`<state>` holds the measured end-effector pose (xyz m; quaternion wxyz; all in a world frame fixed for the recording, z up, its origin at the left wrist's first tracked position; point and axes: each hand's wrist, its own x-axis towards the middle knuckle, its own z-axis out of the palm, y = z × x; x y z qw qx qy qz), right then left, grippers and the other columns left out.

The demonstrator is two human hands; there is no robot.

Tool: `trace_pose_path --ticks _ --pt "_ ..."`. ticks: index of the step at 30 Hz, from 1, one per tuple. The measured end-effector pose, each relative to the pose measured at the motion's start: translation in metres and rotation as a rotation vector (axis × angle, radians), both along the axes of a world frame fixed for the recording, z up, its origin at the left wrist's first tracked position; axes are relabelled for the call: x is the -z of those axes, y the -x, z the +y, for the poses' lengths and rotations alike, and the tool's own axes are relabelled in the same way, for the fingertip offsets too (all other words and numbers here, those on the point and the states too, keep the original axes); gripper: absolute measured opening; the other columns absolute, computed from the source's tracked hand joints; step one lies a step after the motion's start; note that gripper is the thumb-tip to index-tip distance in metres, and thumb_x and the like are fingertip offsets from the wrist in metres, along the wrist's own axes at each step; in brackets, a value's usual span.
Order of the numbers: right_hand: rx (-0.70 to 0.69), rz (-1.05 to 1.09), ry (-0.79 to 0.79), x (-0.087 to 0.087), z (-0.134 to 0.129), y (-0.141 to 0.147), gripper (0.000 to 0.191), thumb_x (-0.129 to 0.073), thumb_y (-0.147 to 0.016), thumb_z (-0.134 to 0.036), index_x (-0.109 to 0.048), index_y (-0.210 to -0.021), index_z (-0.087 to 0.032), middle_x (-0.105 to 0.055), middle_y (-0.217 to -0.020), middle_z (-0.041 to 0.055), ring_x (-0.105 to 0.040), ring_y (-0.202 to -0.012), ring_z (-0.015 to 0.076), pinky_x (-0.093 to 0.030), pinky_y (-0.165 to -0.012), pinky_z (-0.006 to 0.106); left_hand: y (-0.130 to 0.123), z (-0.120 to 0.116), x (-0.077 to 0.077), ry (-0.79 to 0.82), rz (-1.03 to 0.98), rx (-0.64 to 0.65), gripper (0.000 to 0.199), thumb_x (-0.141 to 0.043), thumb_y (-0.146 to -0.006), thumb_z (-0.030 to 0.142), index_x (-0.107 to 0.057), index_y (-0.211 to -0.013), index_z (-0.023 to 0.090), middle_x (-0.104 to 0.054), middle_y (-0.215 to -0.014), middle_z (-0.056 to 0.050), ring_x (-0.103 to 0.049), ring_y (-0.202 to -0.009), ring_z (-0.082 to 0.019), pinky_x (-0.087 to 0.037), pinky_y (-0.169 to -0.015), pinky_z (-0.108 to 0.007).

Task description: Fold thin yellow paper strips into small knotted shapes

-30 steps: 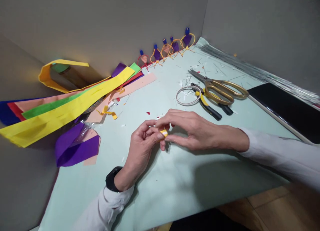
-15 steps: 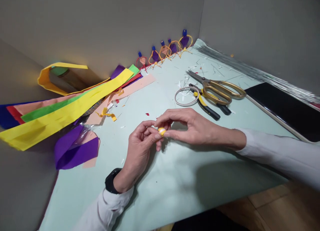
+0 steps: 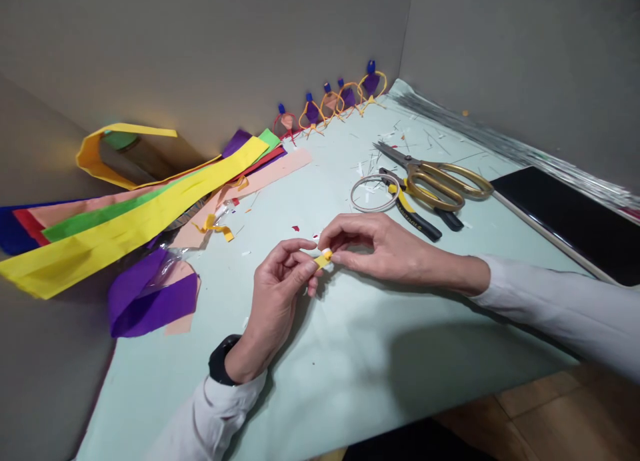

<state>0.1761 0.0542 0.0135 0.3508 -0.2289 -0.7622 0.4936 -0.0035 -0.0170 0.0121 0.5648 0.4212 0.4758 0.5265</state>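
Note:
Between my hands, over the middle of the pale green table (image 3: 350, 361), is a small yellow strip (image 3: 323, 260) with a bit of white at its right end. My left hand (image 3: 286, 274) pinches the strip's left end between thumb and fingers. The thumb and index finger of my right hand (image 3: 367, 246) close on its right end, where the yellow is bunched or rolled. A few red scraps (image 3: 295, 228) lie just beyond my fingertips.
Gold-handled scissors (image 3: 435, 181), black-yellow pliers (image 3: 417, 216) and a ring (image 3: 374, 193) lie beyond my right hand. A phone (image 3: 575, 221) lies right; coloured strips (image 3: 140, 224) and purple material (image 3: 155, 301) lie left. Small figures (image 3: 311, 111) and thin wires (image 3: 500, 141) line the back.
My hands have drawn slightly apart, the right one moving slightly up. More of the yellow strip now shows between them.

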Motion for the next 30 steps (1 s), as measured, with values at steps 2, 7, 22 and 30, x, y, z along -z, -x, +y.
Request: trace_pose_path --ticks 2,7,22,30 --pt "0.001 -0.002 -0.011 -0.001 0.001 -0.001 0.016 -0.059 -0.08 -0.007 -0.066 -0.092 -0.015 -0.068 -0.093 0.0021 -0.065 -0.083 0.0126 -0.052 -0.078 0.024 0.0 0.0 0.0 -0.001 0.008 -0.002 0.017 -0.072 -0.082 0.021 -0.065 -0.097 0.019 -0.059 -0.067 0.004 -0.052 -0.054 -0.007 -0.043 -0.052 -0.018" --pt "-0.053 0.062 0.094 -0.003 0.004 -0.002 0.012 -0.064 -0.081 -0.013 -0.067 -0.092 -0.015 -0.069 -0.092 0.0017 -0.065 -0.085 0.0132 -0.052 -0.081 0.026 0.0 0.0 -0.002 0.029 -0.019 0.001 0.014 -0.071 -0.082 0.022 -0.065 -0.093 0.017 -0.058 -0.068 0.003 -0.051 -0.055 -0.007 -0.042 -0.052 -0.018" --pt "-0.104 0.183 0.283 0.003 0.003 0.001 0.011 -0.065 -0.081 -0.015 -0.066 -0.092 -0.014 -0.068 -0.089 0.002 -0.065 -0.084 0.0128 -0.053 -0.079 0.026 0.003 0.001 -0.004 0.112 -0.139 0.043 0.018 -0.064 -0.084 0.033 -0.067 -0.089 0.015 -0.062 -0.085 -0.005 -0.056 -0.072 -0.013 -0.046 -0.061 -0.023" --pt "-0.099 0.069 0.154 -0.001 -0.005 0.0 0.015 -0.059 -0.084 -0.011 -0.066 -0.095 -0.018 -0.069 -0.096 0.0017 -0.065 -0.09 0.0142 -0.052 -0.084 0.027 -0.001 0.001 -0.005 0.165 -0.083 0.034 0.016 -0.073 -0.078 0.028 -0.066 -0.088 0.017 -0.061 -0.079 0.0 -0.057 -0.065 -0.011 -0.048 -0.061 -0.022"
